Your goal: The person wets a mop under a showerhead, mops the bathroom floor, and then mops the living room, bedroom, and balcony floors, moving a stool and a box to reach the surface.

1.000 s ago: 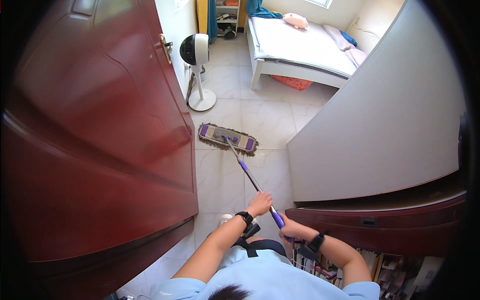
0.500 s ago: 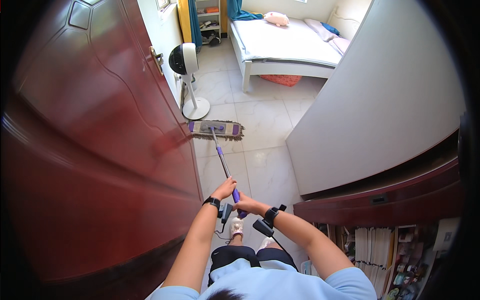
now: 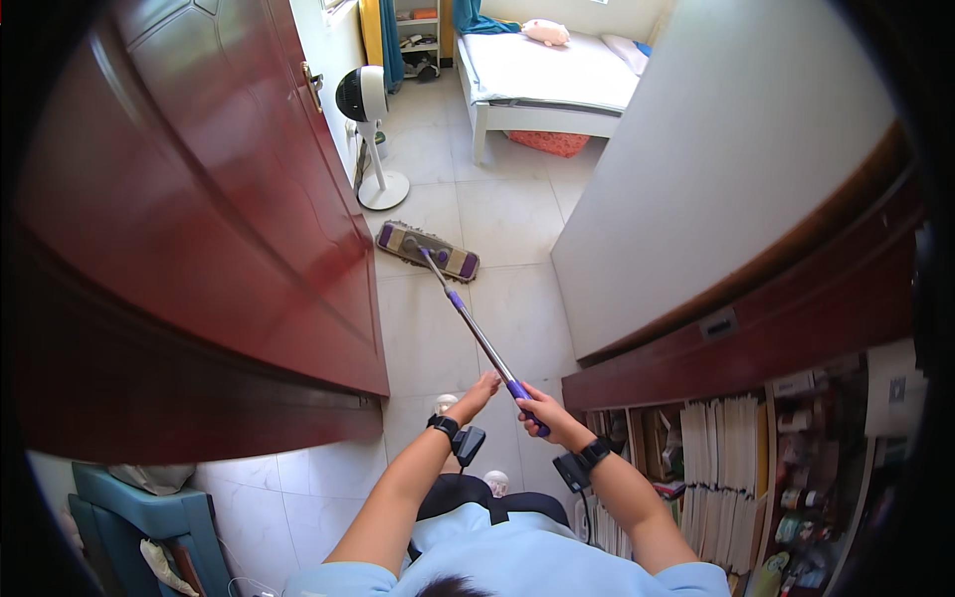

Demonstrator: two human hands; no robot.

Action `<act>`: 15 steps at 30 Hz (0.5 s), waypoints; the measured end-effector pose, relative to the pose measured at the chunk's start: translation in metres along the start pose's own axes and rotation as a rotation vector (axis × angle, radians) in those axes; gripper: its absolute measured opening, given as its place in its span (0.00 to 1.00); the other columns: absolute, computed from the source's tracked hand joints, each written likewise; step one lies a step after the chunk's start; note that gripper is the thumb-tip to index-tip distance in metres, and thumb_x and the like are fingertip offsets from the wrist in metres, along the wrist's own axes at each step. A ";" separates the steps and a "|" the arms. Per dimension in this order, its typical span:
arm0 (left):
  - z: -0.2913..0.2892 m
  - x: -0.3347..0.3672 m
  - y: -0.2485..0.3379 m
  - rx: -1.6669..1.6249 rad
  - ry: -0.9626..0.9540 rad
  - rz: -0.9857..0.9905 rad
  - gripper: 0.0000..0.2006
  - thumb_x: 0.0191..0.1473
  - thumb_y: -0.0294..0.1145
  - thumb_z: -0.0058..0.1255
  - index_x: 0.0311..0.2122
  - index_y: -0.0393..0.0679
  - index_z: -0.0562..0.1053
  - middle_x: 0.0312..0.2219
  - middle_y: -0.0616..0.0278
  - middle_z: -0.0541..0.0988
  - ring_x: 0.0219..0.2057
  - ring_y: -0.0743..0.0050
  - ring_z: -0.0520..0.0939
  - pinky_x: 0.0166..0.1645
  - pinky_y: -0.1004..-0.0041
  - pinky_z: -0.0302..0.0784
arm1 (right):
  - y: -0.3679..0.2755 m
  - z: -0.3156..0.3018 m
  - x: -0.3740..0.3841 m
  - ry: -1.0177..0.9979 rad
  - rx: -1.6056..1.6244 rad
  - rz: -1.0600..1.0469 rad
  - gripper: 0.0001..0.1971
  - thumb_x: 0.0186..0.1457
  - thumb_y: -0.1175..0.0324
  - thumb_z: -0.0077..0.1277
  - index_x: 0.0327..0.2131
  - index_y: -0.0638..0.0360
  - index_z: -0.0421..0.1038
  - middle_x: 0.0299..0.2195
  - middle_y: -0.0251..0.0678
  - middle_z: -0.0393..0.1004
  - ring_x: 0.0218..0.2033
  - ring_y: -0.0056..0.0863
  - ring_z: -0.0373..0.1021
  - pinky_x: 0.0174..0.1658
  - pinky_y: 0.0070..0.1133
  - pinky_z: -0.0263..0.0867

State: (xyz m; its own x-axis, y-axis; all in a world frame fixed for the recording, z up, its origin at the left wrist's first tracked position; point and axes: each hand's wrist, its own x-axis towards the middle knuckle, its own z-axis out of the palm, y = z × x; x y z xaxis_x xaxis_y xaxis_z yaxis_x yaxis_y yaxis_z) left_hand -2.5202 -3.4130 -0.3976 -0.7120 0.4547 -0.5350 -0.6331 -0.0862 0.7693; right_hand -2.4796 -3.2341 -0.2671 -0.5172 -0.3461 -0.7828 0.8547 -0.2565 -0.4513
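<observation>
A flat mop (image 3: 477, 333) with a metal pole, a purple grip and a grey fringed head runs from my hands down to the tiled floor. Around the purple grip near its top end, the fingers of my right hand (image 3: 545, 410) are closed. My left hand (image 3: 477, 396) is just left of the pole with its fingers stretched out, not wrapped round it; whether the fingertips touch it is hard to tell. The mop head (image 3: 428, 251) lies slantwise on the floor close to the dark red door (image 3: 229, 229).
A white standing fan (image 3: 383, 189) is beyond the mop head, beside the door. Farther back stands a white bed (image 3: 547, 75). A white panel (image 3: 726, 189) flanks the right side, above a bookshelf (image 3: 721, 478). At lower left is a blue chair-like piece (image 3: 149, 497).
The mop head has turned aslant, and the pole's top end has swung right and nearer with my right hand. My left hand has come off the pole. The view has shifted backward.
</observation>
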 end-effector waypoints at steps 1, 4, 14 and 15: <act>0.016 -0.002 -0.015 -0.040 -0.037 0.067 0.22 0.61 0.48 0.27 0.51 0.43 0.62 0.49 0.61 0.67 0.51 0.74 0.67 0.58 0.76 0.57 | 0.014 -0.005 -0.022 0.015 -0.080 0.009 0.31 0.55 0.68 0.46 0.60 0.37 0.46 0.22 0.30 0.62 0.15 0.14 0.56 0.15 0.11 0.55; 0.076 -0.013 -0.033 0.112 -0.127 -0.209 0.20 0.58 0.51 0.32 0.46 0.48 0.65 0.44 0.64 0.70 0.46 0.72 0.70 0.54 0.67 0.62 | 0.049 -0.039 -0.093 0.087 -0.306 0.003 0.31 0.55 0.69 0.46 0.60 0.40 0.47 0.18 0.29 0.62 0.12 0.15 0.58 0.15 0.15 0.56; 0.157 -0.059 -0.081 0.285 -0.073 -0.368 0.40 0.50 0.43 0.49 0.54 0.38 0.34 0.22 0.62 0.73 0.21 0.73 0.73 0.25 0.72 0.69 | 0.097 -0.026 -0.208 0.199 -0.592 0.050 0.36 0.52 0.71 0.45 0.62 0.45 0.40 0.17 0.29 0.61 0.11 0.18 0.61 0.13 0.18 0.59; 0.137 -0.055 -0.087 0.277 -0.037 -0.284 0.42 0.50 0.43 0.49 0.56 0.39 0.33 0.23 0.62 0.73 0.22 0.72 0.73 0.25 0.71 0.69 | 0.097 -0.013 -0.195 0.191 -0.595 0.049 0.36 0.52 0.71 0.45 0.62 0.45 0.40 0.17 0.29 0.61 0.11 0.18 0.61 0.13 0.18 0.59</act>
State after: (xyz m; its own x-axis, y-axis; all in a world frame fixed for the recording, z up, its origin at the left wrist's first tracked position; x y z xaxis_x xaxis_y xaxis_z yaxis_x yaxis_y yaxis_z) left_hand -2.3845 -3.3085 -0.3871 -0.5057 0.4582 -0.7310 -0.6937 0.2878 0.6603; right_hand -2.2955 -3.1795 -0.1642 -0.5066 -0.1636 -0.8465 0.7840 0.3211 -0.5313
